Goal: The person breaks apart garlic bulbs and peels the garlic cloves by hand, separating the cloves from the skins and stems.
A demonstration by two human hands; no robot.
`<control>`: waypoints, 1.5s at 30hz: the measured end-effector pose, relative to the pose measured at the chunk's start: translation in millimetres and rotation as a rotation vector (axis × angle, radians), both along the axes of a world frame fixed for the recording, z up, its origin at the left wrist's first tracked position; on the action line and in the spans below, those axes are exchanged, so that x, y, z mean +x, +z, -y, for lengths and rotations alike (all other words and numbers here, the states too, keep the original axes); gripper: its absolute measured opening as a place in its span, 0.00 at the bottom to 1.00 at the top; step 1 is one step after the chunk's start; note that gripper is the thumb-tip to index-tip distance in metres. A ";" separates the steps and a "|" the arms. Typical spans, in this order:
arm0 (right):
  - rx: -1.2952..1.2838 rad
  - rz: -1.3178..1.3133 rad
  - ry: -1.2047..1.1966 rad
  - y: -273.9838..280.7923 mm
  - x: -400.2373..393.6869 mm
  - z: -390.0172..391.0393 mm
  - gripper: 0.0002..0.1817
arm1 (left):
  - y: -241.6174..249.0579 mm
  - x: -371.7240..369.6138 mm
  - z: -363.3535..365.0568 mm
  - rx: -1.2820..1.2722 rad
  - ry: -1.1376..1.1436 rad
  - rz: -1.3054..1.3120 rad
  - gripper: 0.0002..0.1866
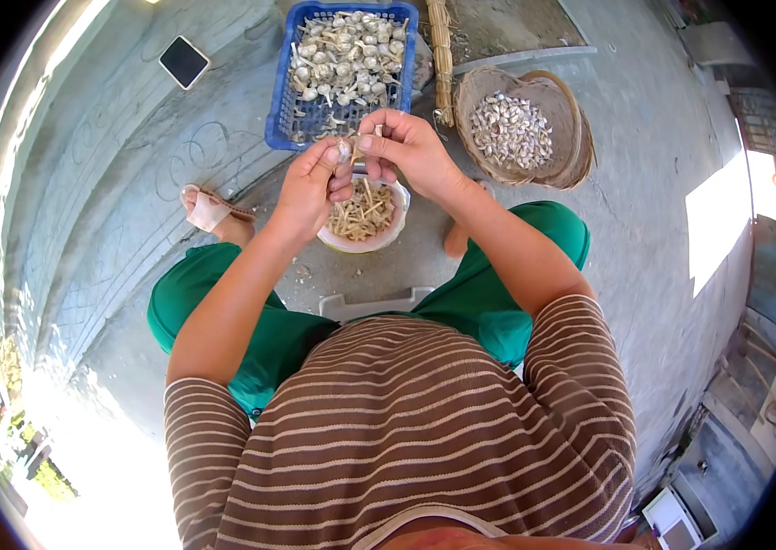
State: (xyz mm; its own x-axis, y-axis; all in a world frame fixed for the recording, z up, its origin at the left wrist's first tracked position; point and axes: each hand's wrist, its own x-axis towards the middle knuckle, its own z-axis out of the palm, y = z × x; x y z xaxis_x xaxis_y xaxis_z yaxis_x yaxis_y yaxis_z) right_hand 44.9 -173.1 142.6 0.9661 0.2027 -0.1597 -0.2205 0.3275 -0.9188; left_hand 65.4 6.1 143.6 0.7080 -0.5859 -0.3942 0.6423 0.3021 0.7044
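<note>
My left hand pinches a whitish garlic bulb between thumb and fingers. Close beside it, my right hand has its thumb and forefinger closed on the dry garlic stalk; the fingers partly hide it. Both hands are raised above a white bowl filled with dry, straw-coloured stalk pieces. Just beyond the hands lies a blue plastic crate holding many garlic bulbs with short stalks.
A wicker basket with loose garlic cloves stands at the right. A straw bundle lies between crate and basket. A dark-screened phone or tablet rests on the floor at far left. My sandalled foot is left of the bowl.
</note>
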 end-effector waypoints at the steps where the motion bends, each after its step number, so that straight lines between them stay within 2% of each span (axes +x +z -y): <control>1: 0.001 0.000 -0.002 -1.9 0.1 1.9 0.05 | 0.8 -0.6 0.1 0.001 -0.002 0.000 0.08; 4: -0.118 -0.020 0.031 -10.1 -3.4 3.6 0.05 | 0.9 -2.8 -1.6 0.058 0.040 0.042 0.10; 6: -0.458 0.089 0.008 -19.0 -8.1 0.4 0.05 | -0.9 -1.3 -4.8 0.118 0.050 0.165 0.11; 9: -0.571 0.097 0.137 -26.4 -11.2 -1.0 0.05 | -1.1 0.7 -9.6 0.120 0.078 0.145 0.10; 13: -0.451 0.065 0.076 -26.3 -14.0 -6.9 0.05 | -0.4 1.1 -14.1 0.112 0.053 0.146 0.10; 15: -0.100 -0.022 0.034 -25.0 -12.8 -10.2 0.06 | 0.5 0.5 -14.3 0.128 0.013 0.116 0.10; 19: -0.173 -0.030 0.104 -19.4 -10.6 -10.2 0.07 | 4.5 -2.0 -10.8 0.145 -0.040 0.060 0.09; 21: -0.614 0.327 0.069 -24.3 -11.7 -12.3 0.08 | 0.9 -3.3 -12.5 0.150 -0.058 0.101 0.08; 23: -0.648 0.269 0.101 -21.0 -14.4 -9.8 0.09 | -1.8 -1.2 -14.5 0.171 -0.032 0.105 0.06; 25: -0.840 0.367 0.126 -28.0 -17.1 -8.2 0.09 | -2.2 2.4 -17.0 0.130 0.054 0.123 0.09; 26: -0.838 0.369 0.127 -31.8 -18.2 -8.6 0.09 | -2.1 2.8 -18.0 0.131 0.056 0.124 0.09; 28: -0.874 0.427 0.153 -34.2 -20.2 -9.6 0.11 | 0.0 2.5 -17.5 0.244 0.055 0.217 0.10; 29: -0.874 0.425 0.153 -35.2 -20.3 -8.7 0.11 | 0.0 1.2 -17.0 0.244 0.054 0.215 0.10; 31: -0.372 0.046 0.107 -22.3 -15.1 -6.9 0.12 | -1.1 -1.1 -15.2 0.323 0.020 0.305 0.10; 35: -0.118 -0.054 0.100 -21.2 -13.3 -14.5 0.11 | -4.7 -4.0 -12.6 0.379 -0.039 0.363 0.09; 37: -0.068 -0.083 0.116 -19.4 -13.1 -16.5 0.10 | -4.4 -4.9 -10.3 0.537 -0.004 0.507 0.06; 39: -0.018 -0.113 0.138 -21.1 -13.2 -16.4 0.10 | -3.4 -2.6 -10.7 0.577 0.004 0.567 0.05; 41: -0.107 0.001 0.148 -26.8 -12.6 -14.7 0.10 | -1.6 -2.0 -10.9 0.617 0.010 0.627 0.03; 45: -0.278 0.034 0.089 -23.8 -15.7 -16.1 0.11 | 4.3 -3.4 -7.2 0.654 0.006 0.687 0.02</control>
State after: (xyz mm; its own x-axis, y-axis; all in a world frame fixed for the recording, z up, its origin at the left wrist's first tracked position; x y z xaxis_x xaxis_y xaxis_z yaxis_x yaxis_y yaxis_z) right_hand 29.1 -157.0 118.9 0.9523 0.2397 -0.1887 -0.2045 0.0428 -0.9779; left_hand 61.9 13.3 147.9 0.9095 -0.3917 -0.1390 0.0240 -0.2844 0.9584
